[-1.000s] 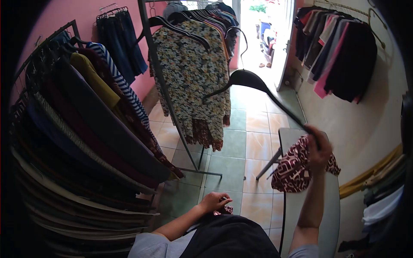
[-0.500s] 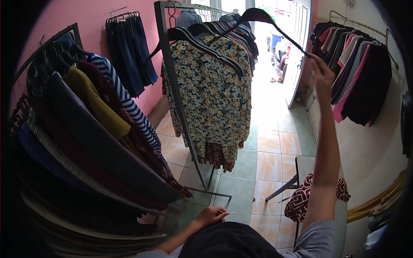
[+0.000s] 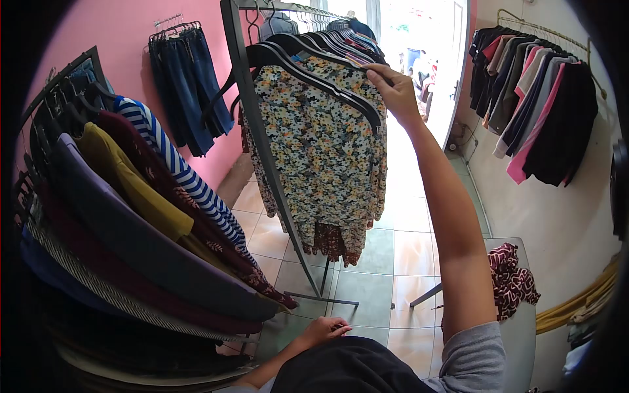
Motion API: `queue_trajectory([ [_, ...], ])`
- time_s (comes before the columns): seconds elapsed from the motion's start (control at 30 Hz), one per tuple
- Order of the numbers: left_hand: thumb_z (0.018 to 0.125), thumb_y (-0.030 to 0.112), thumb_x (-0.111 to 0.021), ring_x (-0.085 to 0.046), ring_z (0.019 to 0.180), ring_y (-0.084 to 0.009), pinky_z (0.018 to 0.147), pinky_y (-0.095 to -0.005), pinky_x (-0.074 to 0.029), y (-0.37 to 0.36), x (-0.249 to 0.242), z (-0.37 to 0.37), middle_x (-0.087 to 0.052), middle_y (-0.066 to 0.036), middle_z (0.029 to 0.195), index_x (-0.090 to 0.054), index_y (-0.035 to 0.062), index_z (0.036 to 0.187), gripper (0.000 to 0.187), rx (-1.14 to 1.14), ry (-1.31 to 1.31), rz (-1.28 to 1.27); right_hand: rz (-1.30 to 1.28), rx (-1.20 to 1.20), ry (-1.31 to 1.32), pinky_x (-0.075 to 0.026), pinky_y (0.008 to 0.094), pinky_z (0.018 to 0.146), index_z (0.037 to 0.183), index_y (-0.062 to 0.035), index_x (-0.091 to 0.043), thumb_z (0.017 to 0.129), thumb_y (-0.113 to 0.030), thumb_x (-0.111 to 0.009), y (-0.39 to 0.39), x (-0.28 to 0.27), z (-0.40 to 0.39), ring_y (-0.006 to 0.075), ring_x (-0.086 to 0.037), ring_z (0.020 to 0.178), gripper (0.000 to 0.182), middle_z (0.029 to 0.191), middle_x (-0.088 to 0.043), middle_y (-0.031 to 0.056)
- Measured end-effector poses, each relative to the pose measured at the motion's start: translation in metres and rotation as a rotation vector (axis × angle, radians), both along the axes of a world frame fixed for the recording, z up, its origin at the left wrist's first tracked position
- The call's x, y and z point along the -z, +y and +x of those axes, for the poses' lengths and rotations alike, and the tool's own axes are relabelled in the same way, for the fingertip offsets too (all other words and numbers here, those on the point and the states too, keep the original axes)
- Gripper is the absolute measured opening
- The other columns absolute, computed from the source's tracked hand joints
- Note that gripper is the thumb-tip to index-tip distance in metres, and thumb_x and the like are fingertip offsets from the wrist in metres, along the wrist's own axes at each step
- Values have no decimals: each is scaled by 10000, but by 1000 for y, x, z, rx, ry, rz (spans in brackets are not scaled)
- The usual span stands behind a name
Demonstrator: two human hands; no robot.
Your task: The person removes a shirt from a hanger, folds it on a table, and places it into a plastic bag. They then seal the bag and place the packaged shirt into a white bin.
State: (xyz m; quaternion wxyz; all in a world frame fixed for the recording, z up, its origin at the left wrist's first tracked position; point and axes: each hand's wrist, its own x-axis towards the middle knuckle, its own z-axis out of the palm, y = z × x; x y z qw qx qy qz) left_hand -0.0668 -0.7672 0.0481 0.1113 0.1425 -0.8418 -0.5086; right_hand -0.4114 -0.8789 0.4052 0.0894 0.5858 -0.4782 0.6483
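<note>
My right hand (image 3: pixel 395 92) reaches up to the rack, its thumb and fingers closed on the end of a black hanger (image 3: pixel 324 54). This hanger sits among the others, behind the frontmost black hangers (image 3: pixel 308 78). Just below them hangs a long floral garment (image 3: pixel 321 150) in yellow, white and dark tones, with a dark red lace-like hem (image 3: pixel 333 242) showing underneath. Low in front of my body is my left hand (image 3: pixel 329 329), fingers curled in, with nothing visible in it.
A dark metal rack post (image 3: pixel 262 144) stands left of the floral garment. Another clothes rack (image 3: pixel 131 177) fills the left side. Jeans (image 3: pixel 187 85) hang on the pink wall, and shirts (image 3: pixel 544 98) on the right wall. A patterned maroon cloth (image 3: pixel 514 281) lies on a grey table (image 3: pixel 517 340).
My right hand has moved left from mid-air to the rack, bringing the black hanger it held in among the others. My left hand stays low. The view has shifted slightly.
</note>
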Motion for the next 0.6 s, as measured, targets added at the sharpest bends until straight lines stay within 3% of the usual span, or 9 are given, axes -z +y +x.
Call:
queue_trajectory([
  [0.17,824,249,-615,-624,587,-126,530,-251,-460,-9,-7,-15,-637,-61,662,-618,54,835,195,90,91,-47,208,-117,20,-409,297,866,1108,-88,-603,864,-268,-552,18,13,-5,153,-560,962,307,991,-639,87],
  [0.23,810,206,-629,-611,635,-103,579,-240,-472,-12,-20,-25,-643,-66,714,-625,36,842,173,134,-9,29,216,-29,205,-378,321,901,1205,-125,-533,886,-339,-492,22,20,-14,194,-497,1057,387,1031,-601,133],
  [0.27,797,163,-644,-599,683,-81,629,-229,-484,-12,-28,-31,-649,-72,766,-633,19,849,154,162,-111,95,256,115,238,-389,336,877,1228,-125,-506,884,-349,-488,33,20,-15,219,-508,1019,410,1004,-587,138],
  [0.37,729,123,-714,-580,684,-49,605,-212,-481,-12,-42,-53,-635,-22,741,-621,36,827,161,224,-32,166,205,457,386,-410,370,807,1263,-111,-441,876,-373,-481,80,38,-21,273,-522,918,469,943,-539,145],
  [0.4,712,110,-728,-581,690,-49,609,-208,-483,-13,-49,-61,-634,-15,750,-617,43,835,180,268,-6,139,242,455,359,-417,380,792,1223,-83,-458,858,-365,-512,103,45,-20,280,-530,893,464,932,-548,149],
  [0.43,699,98,-739,-581,698,-46,623,-201,-485,-12,-56,-70,-630,-18,773,-606,45,860,216,274,-33,162,253,426,361,-440,362,745,1167,-72,-499,817,-349,-585,126,57,-22,252,-546,821,454,886,-561,129],
  [0.5,711,78,-730,-580,705,-51,620,-195,-485,-8,-76,-87,-611,-8,788,-585,40,895,238,294,-84,273,640,418,194,-445,273,672,1121,-81,-544,758,-167,-655,177,89,-20,149,-527,755,389,864,-573,59],
  [0.6,733,55,-704,-567,700,-44,608,-189,-473,-2,-98,-112,-601,-2,767,-568,41,920,232,368,-69,350,898,-52,33,-433,275,713,1084,-111,-569,692,-91,-657,251,170,-12,118,-547,843,403,917,-597,17],
])
